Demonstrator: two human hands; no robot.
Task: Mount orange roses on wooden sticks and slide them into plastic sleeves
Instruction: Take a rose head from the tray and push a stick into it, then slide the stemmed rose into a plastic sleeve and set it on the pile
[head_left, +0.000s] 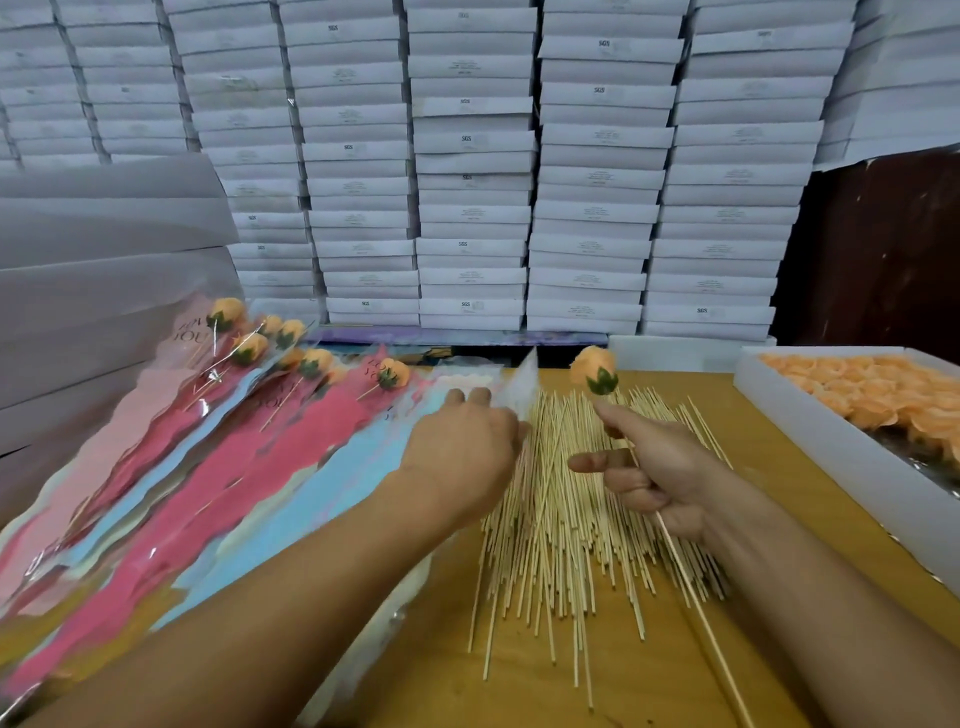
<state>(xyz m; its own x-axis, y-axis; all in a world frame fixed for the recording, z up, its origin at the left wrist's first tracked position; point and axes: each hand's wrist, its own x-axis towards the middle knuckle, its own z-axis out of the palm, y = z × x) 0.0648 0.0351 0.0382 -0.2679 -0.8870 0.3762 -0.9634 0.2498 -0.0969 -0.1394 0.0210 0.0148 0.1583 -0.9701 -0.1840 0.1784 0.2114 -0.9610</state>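
While the right hand (657, 475) grips a stick (691, 587) topped by an orange rose (594, 370), the left hand (467, 444) pinches a clear sleeve (522, 387) just beyond its fingertips, above loose sticks (561, 525).

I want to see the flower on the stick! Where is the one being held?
In the head view, the rose stands right of centre atop a stick gripped by the right hand, above the pile of sticks.

1. Right hand (657, 475) at centre right grips a thin wooden stick (691, 587) topped by an orange rose (594, 375).
2. Left hand (467, 447) at centre pinches a clear plastic sleeve (522, 387) above the loose pile of wooden sticks (566, 525).
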